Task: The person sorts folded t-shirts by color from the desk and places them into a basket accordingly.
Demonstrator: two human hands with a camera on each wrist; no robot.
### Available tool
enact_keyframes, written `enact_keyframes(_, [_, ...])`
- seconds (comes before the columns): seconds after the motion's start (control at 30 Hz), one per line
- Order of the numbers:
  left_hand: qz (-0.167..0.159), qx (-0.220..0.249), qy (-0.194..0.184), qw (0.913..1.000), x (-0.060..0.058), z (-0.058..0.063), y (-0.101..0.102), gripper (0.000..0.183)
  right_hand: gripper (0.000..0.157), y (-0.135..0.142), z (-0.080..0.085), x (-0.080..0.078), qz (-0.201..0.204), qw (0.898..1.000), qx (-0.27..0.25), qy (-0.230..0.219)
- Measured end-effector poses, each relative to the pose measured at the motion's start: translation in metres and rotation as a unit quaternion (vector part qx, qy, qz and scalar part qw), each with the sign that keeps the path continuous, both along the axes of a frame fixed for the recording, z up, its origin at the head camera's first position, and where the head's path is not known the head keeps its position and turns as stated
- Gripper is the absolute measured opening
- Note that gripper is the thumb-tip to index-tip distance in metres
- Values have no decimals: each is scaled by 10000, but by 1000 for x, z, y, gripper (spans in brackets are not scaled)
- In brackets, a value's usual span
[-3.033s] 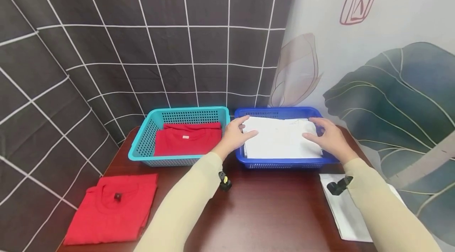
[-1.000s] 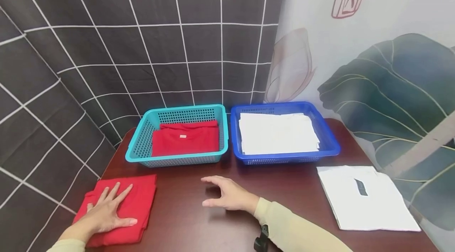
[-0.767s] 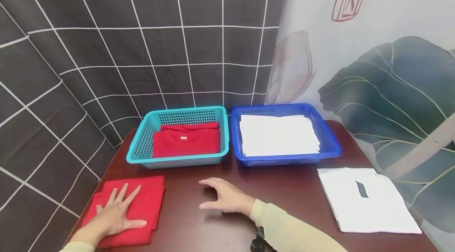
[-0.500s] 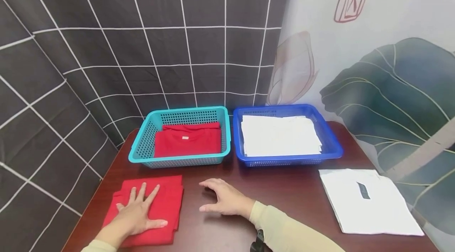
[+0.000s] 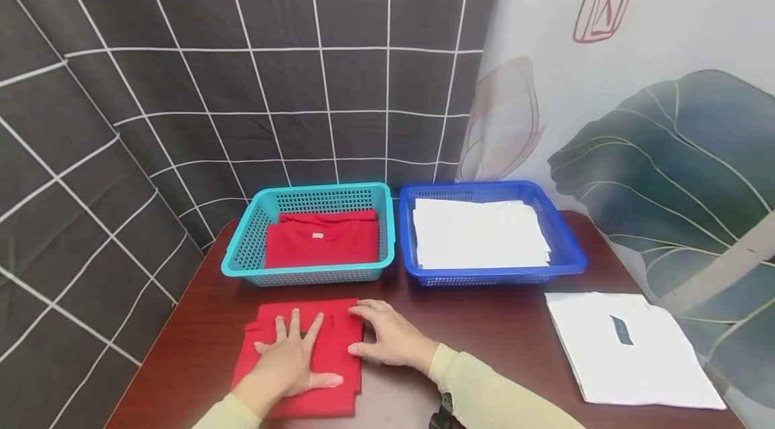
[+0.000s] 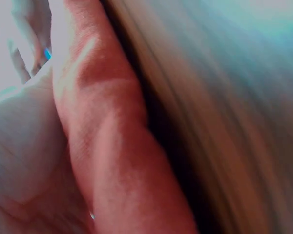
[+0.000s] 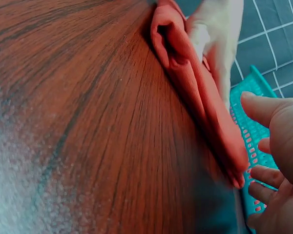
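A folded red shirt (image 5: pixel 340 348) lies on the table in front of the turquoise basket. My left hand (image 5: pixel 283 363) rests on top of it, palm down with fingers spread. At the shirt's right edge is my right hand (image 5: pixel 392 338), thumb and fingers loosely curved; its fingertips are at or very near the cloth. The right wrist view shows the folded layers of the red shirt (image 7: pixel 205 92) side-on, with the right hand (image 7: pixel 285 141) beside them, unclosed. In the left wrist view the left hand (image 6: pixel 107 112) fills much of the picture and the shirt is hard to make out.
Behind stands the turquoise basket (image 5: pixel 315 276) holding folded red clothing (image 5: pixel 321 249). Right of it, a blue basket (image 5: pixel 496 276) holds folded white clothing (image 5: pixel 481 234). A folded white garment (image 5: pixel 636 365) with a dark label lies at the table's right. Hanging cloths back the table.
My hands left the white clothing in the blue basket. The left hand then slid the red shirt rightward across the table to the right hand, which stayed nearly still lately.
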State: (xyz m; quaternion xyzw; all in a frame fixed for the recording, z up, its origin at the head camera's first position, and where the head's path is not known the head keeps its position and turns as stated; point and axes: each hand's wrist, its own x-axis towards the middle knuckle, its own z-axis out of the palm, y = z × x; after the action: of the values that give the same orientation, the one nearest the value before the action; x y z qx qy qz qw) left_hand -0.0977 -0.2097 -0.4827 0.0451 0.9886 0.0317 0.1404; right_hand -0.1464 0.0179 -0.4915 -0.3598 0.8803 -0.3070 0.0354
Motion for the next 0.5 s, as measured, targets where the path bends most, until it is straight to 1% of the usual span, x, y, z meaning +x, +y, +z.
enact_keyframes(0.13, [-49, -105, -59, 9999, -2, 1, 21, 120, 62, 0, -1, 0, -97, 9998, 156, -62])
enact_keyframes(0.3, [-97, -136, -51, 9998, -2, 2, 42, 118, 66, 1, -4, -1, -241, 9976, 632, -147])
enact_keyframes(0.4, [-102, -75, -26, 9999, -2, 3, 47, 118, 69, 1, -7, -1, -309, 9947, 969, -132])
enact_keyframes(0.5, [-93, 1, 16, 10000, -1, 3, 45, 116, 71, 2, -7, -1, -335, 9924, 1183, -67])
